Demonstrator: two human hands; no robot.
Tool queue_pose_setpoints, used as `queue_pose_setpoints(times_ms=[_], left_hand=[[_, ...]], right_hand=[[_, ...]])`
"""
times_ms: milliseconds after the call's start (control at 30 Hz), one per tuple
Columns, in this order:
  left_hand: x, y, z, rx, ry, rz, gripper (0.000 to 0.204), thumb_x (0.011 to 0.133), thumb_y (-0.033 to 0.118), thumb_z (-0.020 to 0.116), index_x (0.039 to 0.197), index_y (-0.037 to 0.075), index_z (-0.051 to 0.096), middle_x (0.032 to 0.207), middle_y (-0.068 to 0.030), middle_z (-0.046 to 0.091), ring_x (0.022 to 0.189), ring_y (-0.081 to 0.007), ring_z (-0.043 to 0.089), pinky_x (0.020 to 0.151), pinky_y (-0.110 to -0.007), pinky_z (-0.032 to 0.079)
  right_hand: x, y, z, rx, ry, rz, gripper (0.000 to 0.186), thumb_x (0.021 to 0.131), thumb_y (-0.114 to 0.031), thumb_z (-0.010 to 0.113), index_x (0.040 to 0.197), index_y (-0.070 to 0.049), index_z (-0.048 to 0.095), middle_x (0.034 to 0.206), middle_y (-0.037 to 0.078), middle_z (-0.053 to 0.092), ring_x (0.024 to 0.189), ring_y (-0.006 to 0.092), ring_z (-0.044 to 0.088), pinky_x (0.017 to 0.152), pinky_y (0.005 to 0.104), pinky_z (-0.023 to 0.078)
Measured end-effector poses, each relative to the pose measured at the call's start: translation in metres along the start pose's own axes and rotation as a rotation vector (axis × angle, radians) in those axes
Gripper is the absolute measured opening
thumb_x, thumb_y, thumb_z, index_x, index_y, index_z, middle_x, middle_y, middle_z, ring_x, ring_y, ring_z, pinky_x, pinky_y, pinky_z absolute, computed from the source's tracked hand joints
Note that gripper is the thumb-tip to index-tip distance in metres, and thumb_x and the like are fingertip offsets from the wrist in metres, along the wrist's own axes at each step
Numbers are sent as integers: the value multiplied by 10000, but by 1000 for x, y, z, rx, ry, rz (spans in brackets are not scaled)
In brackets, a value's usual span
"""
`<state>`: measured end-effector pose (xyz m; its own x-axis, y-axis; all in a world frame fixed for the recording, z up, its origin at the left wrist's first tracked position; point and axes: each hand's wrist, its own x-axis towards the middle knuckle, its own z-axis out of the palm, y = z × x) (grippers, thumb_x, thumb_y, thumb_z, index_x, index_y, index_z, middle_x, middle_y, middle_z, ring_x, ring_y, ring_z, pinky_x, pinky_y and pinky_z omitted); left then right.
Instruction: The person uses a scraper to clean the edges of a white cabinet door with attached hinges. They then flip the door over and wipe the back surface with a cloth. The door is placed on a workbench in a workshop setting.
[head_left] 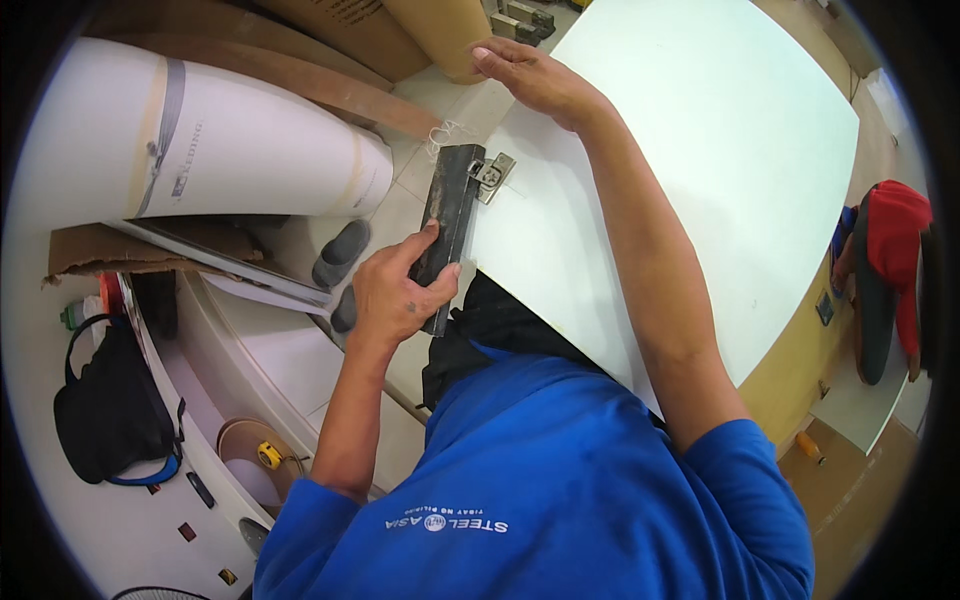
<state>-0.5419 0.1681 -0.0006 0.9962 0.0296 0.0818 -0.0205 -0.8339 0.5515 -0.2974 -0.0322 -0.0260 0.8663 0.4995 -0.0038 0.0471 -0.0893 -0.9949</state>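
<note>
My left hand (398, 287) is wrapped round a long, dark, square-edged bar (447, 212), thumb on the side nearest me. The bar lies along the left edge of a white panel (720, 150). At the bar's far end, a metal cabinet hinge (492, 177) sits over the panel's edge; whether it is fastened to either cannot be made out. My right hand (540, 82) is raised near the panel's far left edge, with my forearm across the panel. Its thumb and fingertips come together, and anything between them is hidden.
To the left lie a large white wrapped roll (250, 135) and grey slippers (341, 255). A black bag (115, 405) and a bucket (235, 440) with a yellow tape measure (270, 455) are nearer. At right, another person in red (897, 240) and an orange-handled tool (808, 445) appear.
</note>
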Motion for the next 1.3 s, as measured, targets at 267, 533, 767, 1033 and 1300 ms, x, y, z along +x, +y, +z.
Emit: queue_pose_setpoints(times_ms=[267, 533, 767, 1033, 1300], left_hand=[[102, -55, -25, -281, -61, 136, 703, 862, 322, 845, 1492, 86, 644, 1110, -142, 718, 957, -251, 684, 883, -368, 551], [113, -86, 12, -448, -282, 343, 705, 901, 319, 843, 1503, 27, 621, 1079, -121, 649, 1013, -238, 601, 982, -336, 481], [177, -54, 48, -392, -338, 426, 610, 957, 226, 781, 1495, -6, 611, 1337, -151, 685, 1242, -239, 630, 1100, -365, 455], [105, -85, 21, -506, -288, 329, 658, 885, 301, 839, 1471, 58, 666, 1011, -125, 662, 937, -251, 619, 952, -344, 504], [199, -58, 65, -491, -290, 449, 607, 903, 304, 838, 1444, 73, 692, 1150, -172, 725, 991, -240, 649, 940, -347, 515]], right_hand=[[14, 11, -63, 390, 451, -167, 294, 1081, -316, 646, 1274, -99, 693, 1120, 15, 771, 1051, 150, 705, 904, 365, 547], [14, 28, -71, -124, 682, -222, 218, 1081, -208, 613, 1163, -32, 712, 985, 32, 730, 900, 152, 640, 845, 317, 521], [11, 32, -75, 47, 874, -261, 371, 1086, -333, 599, 1268, -30, 709, 1156, 87, 718, 1081, 186, 610, 1000, 346, 478], [19, 48, -92, 335, 799, -253, 574, 1113, -477, 523, 1451, -16, 576, 1425, 141, 631, 1375, 277, 532, 1197, 469, 361], [20, 50, -87, 349, 798, -298, 680, 1115, -554, 485, 1542, -25, 486, 1542, 168, 546, 1481, 300, 458, 1254, 493, 293]])
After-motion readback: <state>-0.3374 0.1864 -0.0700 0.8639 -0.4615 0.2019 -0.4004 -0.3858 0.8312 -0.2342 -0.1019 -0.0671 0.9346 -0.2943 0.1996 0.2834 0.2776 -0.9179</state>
